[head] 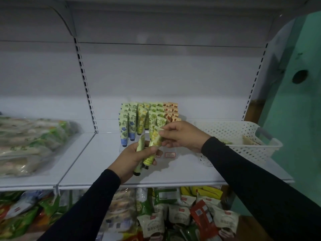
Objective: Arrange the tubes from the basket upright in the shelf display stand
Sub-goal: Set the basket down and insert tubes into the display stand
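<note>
A clear display stand [161,154] on the white shelf holds several upright tubes [149,115]: blue-flowered at the left, yellow and green in the middle, orange at the right. My left hand [133,157] grips two green-yellow tubes [139,146] in front of the stand, caps pointing down. My right hand [182,135] pinches the flat top end of the yellow-green tube [155,139] that sits in the left hand. The white perforated basket [246,134] stands at the right on the shelf, with a tube or two showing inside.
Bagged goods [29,143] lie on the shelf section to the left. Snack packets [182,214] fill the shelf below. A slotted upright [86,87] divides the shelf sections. A green wall [295,101] stands at the right.
</note>
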`<state>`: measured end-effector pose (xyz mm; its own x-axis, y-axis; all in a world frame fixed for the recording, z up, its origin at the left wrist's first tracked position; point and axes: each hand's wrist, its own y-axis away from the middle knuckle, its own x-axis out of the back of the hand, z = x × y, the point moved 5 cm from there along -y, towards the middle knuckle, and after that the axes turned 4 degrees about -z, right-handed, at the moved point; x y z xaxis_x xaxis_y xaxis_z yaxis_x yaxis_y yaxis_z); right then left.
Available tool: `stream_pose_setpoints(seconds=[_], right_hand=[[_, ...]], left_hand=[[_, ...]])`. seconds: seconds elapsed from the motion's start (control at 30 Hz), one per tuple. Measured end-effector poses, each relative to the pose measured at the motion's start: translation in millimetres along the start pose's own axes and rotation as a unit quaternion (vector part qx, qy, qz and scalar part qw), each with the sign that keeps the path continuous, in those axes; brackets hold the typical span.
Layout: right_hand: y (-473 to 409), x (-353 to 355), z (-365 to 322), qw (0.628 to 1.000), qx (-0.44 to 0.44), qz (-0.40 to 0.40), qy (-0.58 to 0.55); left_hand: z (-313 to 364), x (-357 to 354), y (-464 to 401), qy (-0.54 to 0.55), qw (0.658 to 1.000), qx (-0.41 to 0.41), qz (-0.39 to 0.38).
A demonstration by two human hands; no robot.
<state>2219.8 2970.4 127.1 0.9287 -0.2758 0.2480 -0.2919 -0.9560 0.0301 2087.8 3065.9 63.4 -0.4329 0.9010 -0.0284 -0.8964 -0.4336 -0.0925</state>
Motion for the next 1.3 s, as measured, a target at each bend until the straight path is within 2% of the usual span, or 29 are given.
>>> stream_pose_setpoints(seconds=[0.13, 0.23, 0.37, 0.53, 0.63, 0.73, 0.83, 0.93, 1.03, 1.1, 1.23, 1.3], right_hand=[[-0.1, 2.3, -5.9, 0.998, 0.002, 0.025, -0.063], [-2.7, 9.1, -19.3, 0.994, 0.049, 0.082, -0.044], [-8.1, 16.4, -42.2, 0.975, 0.124, 0.181, 0.025], [-21.9, 10.2, -60.7, 0.945, 0.16, 0.242, 0.152], [-30.4, 6.0, -65.1, 0.932, 0.17, 0.252, 0.199], [-34.1, 5.5, -70.9, 0.914, 0.177, 0.263, 0.252], [-35.3, 11.2, -77.6, 0.909, 0.18, 0.275, 0.258], [-36.7, 18.3, -86.6, 0.904, 0.188, 0.288, 0.256], [-39.0, 24.3, -94.1, 0.9, 0.194, 0.295, 0.254], [-41.6, 28.2, -95.9, 0.902, 0.193, 0.297, 0.248], [-46.4, 36.1, -95.7, 0.911, 0.186, 0.294, 0.221], [-46.8, 40.7, -97.2, 0.911, 0.184, 0.297, 0.219]], left_hand=[[-0.3, 6.0, 2.7, -0.007, 1.0, 0.007, 0.009], [-4.4, 25.8, 8.5, -0.013, 0.997, 0.026, 0.078], [-9.8, 64.1, 18.9, -0.049, 0.981, 0.037, 0.184], [-11.7, 98.7, 31.1, -0.093, 0.968, 0.04, 0.228], [10.2, 100.9, 30.6, -0.175, 0.958, 0.019, 0.226], [57.0, 98.9, 18.9, -0.269, 0.933, -0.047, 0.233], [101.4, 100.2, -3.2, -0.334, 0.904, -0.102, 0.248], [125.6, 97.0, -28.9, -0.424, 0.866, -0.09, 0.249], [133.4, 88.1, -52.6, -0.474, 0.849, -0.059, 0.225], [134.0, 84.7, -68.0, -0.488, 0.848, -0.039, 0.202], [139.7, 83.2, -84.9, -0.421, 0.896, -0.016, 0.138], [151.3, 82.8, -83.8, -0.442, 0.886, -0.045, 0.131]])
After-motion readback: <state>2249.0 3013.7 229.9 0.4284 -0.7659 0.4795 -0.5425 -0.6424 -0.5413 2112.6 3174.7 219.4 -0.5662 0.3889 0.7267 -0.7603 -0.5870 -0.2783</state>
